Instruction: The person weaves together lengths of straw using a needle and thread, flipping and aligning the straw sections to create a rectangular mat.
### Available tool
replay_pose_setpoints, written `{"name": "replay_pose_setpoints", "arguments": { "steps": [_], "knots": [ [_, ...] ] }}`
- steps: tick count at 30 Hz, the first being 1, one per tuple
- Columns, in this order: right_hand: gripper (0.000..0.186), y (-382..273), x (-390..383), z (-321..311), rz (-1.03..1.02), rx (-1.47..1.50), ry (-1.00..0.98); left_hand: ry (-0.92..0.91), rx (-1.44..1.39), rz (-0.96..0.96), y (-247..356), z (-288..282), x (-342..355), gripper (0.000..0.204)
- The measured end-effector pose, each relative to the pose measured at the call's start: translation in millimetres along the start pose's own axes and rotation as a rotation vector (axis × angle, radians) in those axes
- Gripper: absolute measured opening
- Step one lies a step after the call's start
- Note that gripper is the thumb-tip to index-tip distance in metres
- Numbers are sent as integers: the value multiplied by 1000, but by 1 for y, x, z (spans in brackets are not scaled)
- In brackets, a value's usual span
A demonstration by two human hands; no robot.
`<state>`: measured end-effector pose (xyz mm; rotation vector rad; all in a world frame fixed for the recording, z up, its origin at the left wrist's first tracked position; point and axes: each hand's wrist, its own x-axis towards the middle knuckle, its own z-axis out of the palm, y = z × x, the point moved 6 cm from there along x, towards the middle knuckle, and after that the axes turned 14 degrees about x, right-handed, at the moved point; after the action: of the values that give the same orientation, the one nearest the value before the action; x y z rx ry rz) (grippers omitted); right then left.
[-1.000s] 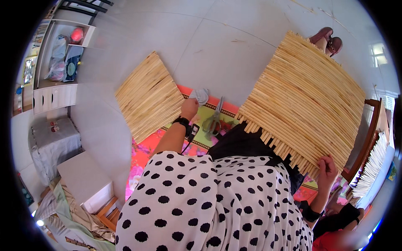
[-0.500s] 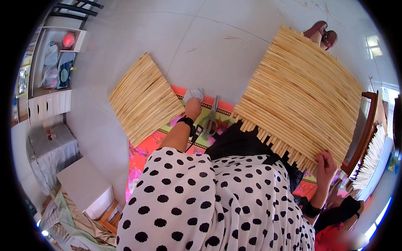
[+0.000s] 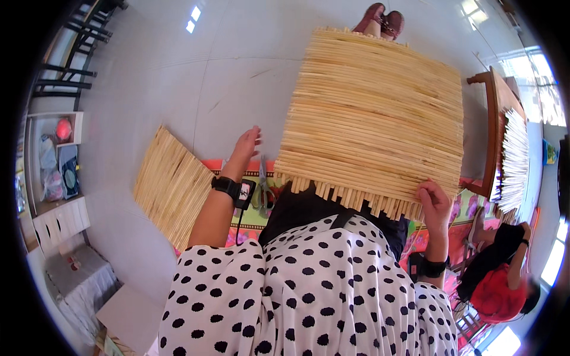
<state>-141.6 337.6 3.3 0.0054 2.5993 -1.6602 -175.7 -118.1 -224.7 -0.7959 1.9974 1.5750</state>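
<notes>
A large mat of straw-coloured sticks (image 3: pixel 374 113) lies over my lap and legs, with uneven stick ends showing along its near edge. At its near right corner, my right hand (image 3: pixel 435 202) has its fingers curled closed on the edge. My left hand (image 3: pixel 247 144) is raised to the left of the mat, empty, fingers apart. Just below and right of it lie grey scissors (image 3: pixel 263 184) on a floral sheet (image 3: pixel 252 221). A smaller stick mat (image 3: pixel 169 184) rests to the left, partly behind my left forearm.
Dark red shoes (image 3: pixel 378 22) show past the mat's far edge. On the right stands a wooden frame (image 3: pixel 491 127) beside a bundle of pale sticks (image 3: pixel 514 160). A person in red (image 3: pixel 499 291) sits at lower right. A shelf unit (image 3: pixel 59 216) and black stools (image 3: pixel 65 77) line the left.
My left hand has left the pale grey item by the scissors and risen, fingers spread. My right hand stays at the large mat's near corner. The whole view has turned.
</notes>
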Motion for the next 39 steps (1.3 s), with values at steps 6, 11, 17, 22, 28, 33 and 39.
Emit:
{"name": "replay_pose_setpoints", "arguments": {
  "steps": [6, 11, 17, 22, 28, 33, 39],
  "knots": [
    [11, 25, -5, -7, 88, 352, 54, -516, -558, 18, 85, 68, -44, 46],
    [12, 36, -8, -10, 186, 535, 142, -563, -420, 143, 96, 68, -55, 49],
    [11, 45, -13, -16, 96, 579, 146, -542, -397, 217, 131, 58, -94, 59],
    [10, 36, -29, -35, 31, 457, 224, -464, -381, 311, 126, 55, -112, 66],
    [26, 118, -63, -68, 198, 627, 682, -393, -453, 330, 119, 55, -120, 69],
    [44, 130, -59, -42, 496, 1075, 673, -354, -485, 365, 132, 60, -125, 73],
    [39, 125, -38, 0, 377, 1474, 366, -363, -510, 369, 125, 59, -121, 74]
  ]
}}
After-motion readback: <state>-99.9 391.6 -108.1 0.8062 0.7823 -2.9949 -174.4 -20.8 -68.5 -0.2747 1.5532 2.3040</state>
